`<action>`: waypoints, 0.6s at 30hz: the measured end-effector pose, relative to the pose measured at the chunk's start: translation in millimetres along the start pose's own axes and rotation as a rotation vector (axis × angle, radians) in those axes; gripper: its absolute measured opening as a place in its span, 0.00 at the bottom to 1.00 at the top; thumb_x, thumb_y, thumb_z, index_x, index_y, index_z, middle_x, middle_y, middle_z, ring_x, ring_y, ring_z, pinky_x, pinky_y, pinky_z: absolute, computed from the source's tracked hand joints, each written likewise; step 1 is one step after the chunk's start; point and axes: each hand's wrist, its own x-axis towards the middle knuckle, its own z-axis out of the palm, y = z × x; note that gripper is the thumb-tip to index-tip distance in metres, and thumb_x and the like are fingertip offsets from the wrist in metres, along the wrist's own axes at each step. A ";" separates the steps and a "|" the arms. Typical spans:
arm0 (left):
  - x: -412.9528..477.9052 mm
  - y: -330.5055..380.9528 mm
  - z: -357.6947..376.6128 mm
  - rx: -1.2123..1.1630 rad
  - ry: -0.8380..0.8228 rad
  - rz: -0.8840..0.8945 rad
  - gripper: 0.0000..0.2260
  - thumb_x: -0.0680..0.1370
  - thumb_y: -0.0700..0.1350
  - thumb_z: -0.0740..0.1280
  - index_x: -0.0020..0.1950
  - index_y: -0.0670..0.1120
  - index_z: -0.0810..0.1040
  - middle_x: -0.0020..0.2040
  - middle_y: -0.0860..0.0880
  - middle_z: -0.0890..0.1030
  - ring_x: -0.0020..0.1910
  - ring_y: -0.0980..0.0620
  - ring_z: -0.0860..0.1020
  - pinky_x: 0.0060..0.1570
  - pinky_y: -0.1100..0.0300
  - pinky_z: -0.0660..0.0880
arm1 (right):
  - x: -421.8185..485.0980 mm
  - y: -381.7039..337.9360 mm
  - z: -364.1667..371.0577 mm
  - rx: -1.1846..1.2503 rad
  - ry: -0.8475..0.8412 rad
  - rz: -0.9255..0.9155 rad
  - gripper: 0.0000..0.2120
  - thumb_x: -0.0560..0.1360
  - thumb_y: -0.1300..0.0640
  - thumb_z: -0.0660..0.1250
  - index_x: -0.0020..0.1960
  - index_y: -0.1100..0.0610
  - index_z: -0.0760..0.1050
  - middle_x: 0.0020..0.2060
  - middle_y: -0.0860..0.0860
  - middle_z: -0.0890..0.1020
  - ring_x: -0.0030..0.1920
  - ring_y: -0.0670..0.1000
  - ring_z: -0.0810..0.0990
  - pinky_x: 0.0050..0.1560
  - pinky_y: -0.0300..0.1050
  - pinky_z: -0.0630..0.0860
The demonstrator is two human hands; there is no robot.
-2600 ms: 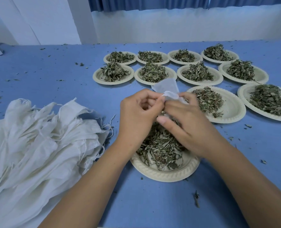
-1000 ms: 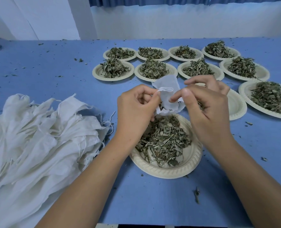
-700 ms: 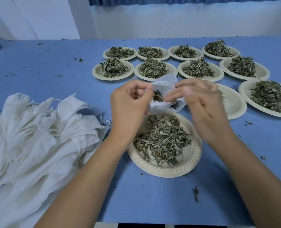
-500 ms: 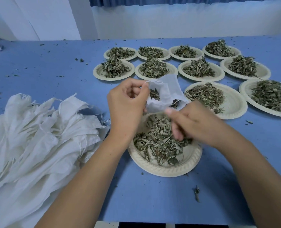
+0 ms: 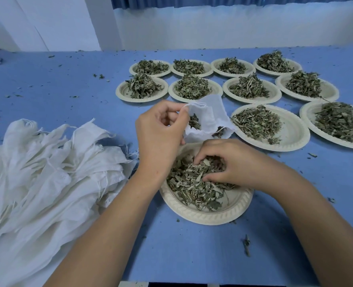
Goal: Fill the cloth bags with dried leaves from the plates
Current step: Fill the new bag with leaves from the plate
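Note:
My left hand pinches the rim of a small white cloth bag, holding its mouth open above the nearest plate. A few dried leaves show inside the bag. My right hand is down in the pile of dried leaves on that plate, fingers curled around a clump of them.
A heap of empty white cloth bags lies at the left on the blue table. Several more plates of dried leaves stand behind and to the right. Leaf crumbs are scattered over the table, one twig near the front edge.
My right hand left the bag's mouth and dropped into the leaf pile on the near plate. My left hand kept hold of the bag, which now has leaves in it.

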 end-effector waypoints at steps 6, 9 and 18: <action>0.6 -0.3 -1.3 0.012 0.014 0.010 0.07 0.77 0.40 0.70 0.40 0.47 0.81 0.27 0.45 0.77 0.22 0.56 0.72 0.27 0.62 0.73 | -5.5 1.0 -11.1 0.215 0.111 -0.007 0.11 0.68 0.61 0.76 0.48 0.49 0.83 0.47 0.39 0.82 0.52 0.39 0.78 0.60 0.43 0.71; -0.1 -0.7 -1.1 0.013 0.013 0.016 0.07 0.77 0.40 0.70 0.40 0.48 0.81 0.27 0.44 0.77 0.21 0.57 0.72 0.27 0.62 0.73 | -6.6 1.3 -13.5 0.219 0.068 0.001 0.13 0.69 0.64 0.74 0.48 0.47 0.82 0.49 0.40 0.81 0.54 0.40 0.77 0.62 0.42 0.70; -0.8 -1.7 0.8 0.016 0.000 -0.001 0.06 0.77 0.41 0.70 0.40 0.46 0.81 0.27 0.47 0.76 0.21 0.56 0.72 0.28 0.64 0.71 | -6.7 -0.7 -15.1 0.132 0.110 -0.013 0.12 0.69 0.63 0.74 0.45 0.47 0.83 0.42 0.41 0.83 0.45 0.44 0.79 0.53 0.47 0.74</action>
